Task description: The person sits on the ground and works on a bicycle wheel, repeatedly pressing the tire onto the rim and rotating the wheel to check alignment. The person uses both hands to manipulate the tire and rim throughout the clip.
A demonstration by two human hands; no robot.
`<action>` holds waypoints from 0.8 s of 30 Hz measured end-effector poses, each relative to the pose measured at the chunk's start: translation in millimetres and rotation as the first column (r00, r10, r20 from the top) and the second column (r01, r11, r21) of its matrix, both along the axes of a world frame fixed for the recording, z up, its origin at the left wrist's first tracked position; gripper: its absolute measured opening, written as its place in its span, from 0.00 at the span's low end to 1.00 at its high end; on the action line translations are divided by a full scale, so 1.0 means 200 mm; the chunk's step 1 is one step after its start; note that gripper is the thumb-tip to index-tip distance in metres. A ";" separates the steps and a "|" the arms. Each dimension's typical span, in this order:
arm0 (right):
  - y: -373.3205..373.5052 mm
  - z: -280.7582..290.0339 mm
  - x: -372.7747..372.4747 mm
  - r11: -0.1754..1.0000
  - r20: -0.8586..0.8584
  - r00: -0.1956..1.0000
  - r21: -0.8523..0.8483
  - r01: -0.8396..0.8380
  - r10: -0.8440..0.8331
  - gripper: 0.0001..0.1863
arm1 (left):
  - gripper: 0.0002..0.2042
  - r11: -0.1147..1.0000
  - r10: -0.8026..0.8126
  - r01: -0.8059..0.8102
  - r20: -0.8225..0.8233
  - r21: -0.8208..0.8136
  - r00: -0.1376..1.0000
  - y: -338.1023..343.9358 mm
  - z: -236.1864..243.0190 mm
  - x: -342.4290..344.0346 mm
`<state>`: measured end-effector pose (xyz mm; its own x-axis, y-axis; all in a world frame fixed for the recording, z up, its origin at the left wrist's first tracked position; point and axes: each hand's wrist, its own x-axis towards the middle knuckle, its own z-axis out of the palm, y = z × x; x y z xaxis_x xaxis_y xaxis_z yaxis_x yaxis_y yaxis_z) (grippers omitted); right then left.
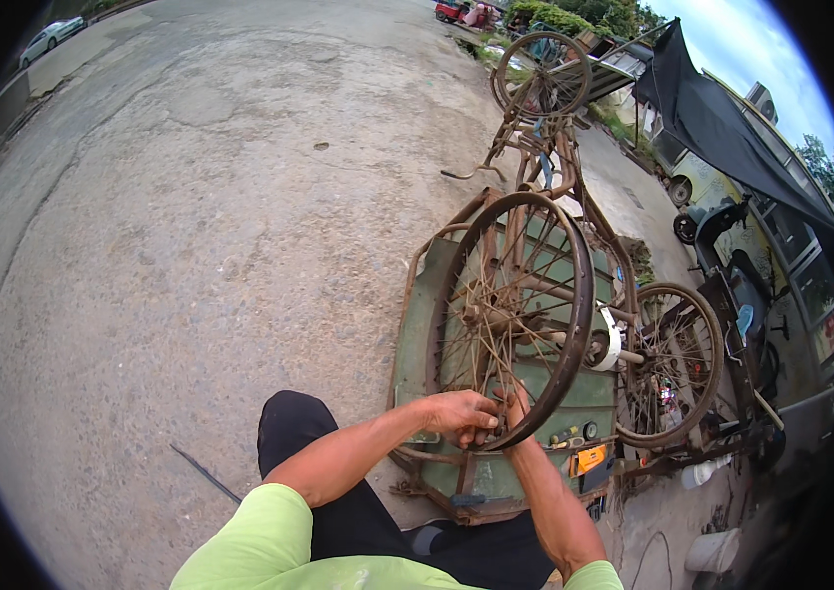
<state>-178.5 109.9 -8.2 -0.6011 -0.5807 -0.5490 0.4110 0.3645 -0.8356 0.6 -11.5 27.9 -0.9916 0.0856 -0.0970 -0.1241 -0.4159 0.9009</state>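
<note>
A rusty spoked wheel (pixel 582 346) without a tyre stands in front of me, part of an upturned cart with a green panel (pixel 545 380). At the bottom of its rim my left hand (pixel 463 415) has its fingers curled close against the lower spokes. My right hand (pixel 515 403) comes up from the other side of the rim, its fingers bent near the same spokes and partly covered by the rim. The two hands almost meet. Whatever lies between the fingers of either hand is too small and hidden to name.
On the panel to the right lie a yellow-handled screwdriver (pixel 565 435), a small round black item (pixel 590 431) and an orange-and-black packet (pixel 587 460). A second spoked wheel (pixel 717 356) stands at right, the front wheel (pixel 586 74) farther off. A white bucket (pixel 712 551) and a parked scooter (pixel 746 275) are at right.
</note>
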 end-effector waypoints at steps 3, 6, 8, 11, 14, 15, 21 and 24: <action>0.07 0.06 -0.01 0.999 0.084 0.996 -0.012 -0.033 0.034 0.41 | 0.28 0.995 -0.071 0.067 0.043 0.079 0.997 0.00 0.00 -0.01; 0.09 0.18 0.11 0.996 0.136 0.991 -0.089 0.009 0.003 0.38 | 0.26 0.974 -0.103 0.097 0.022 0.206 0.994 0.00 -0.01 -0.02; 0.11 0.09 0.09 0.988 0.209 0.978 -0.139 0.060 -0.029 0.36 | 0.25 0.963 -0.100 0.094 0.013 0.252 0.995 0.04 -0.02 -0.02; 0.08 0.13 0.17 0.985 0.241 0.969 -0.149 0.087 -0.049 0.34 | 0.20 0.983 -0.001 -0.016 0.094 0.183 0.996 0.08 -0.04 -0.04; 0.13 0.00 0.11 0.971 0.299 0.954 -0.215 0.106 -0.038 0.33 | 0.17 0.983 0.169 -0.158 0.120 -0.099 0.978 0.15 -0.01 -0.06; 0.13 -0.03 0.12 0.966 0.322 0.943 -0.210 0.153 -0.079 0.32 | 0.14 0.970 0.190 -0.167 0.122 -0.174 0.974 0.15 -0.01 -0.06; 0.14 -0.03 0.12 0.964 0.272 0.961 -0.239 0.118 -0.050 0.28 | 0.14 0.938 0.187 -0.114 0.201 -0.328 0.962 0.09 0.03 -0.02; 0.13 -0.02 0.11 0.950 0.249 0.968 -0.295 0.105 -0.030 0.28 | 0.18 0.781 0.319 -0.234 0.049 -0.579 0.946 0.08 0.01 -0.01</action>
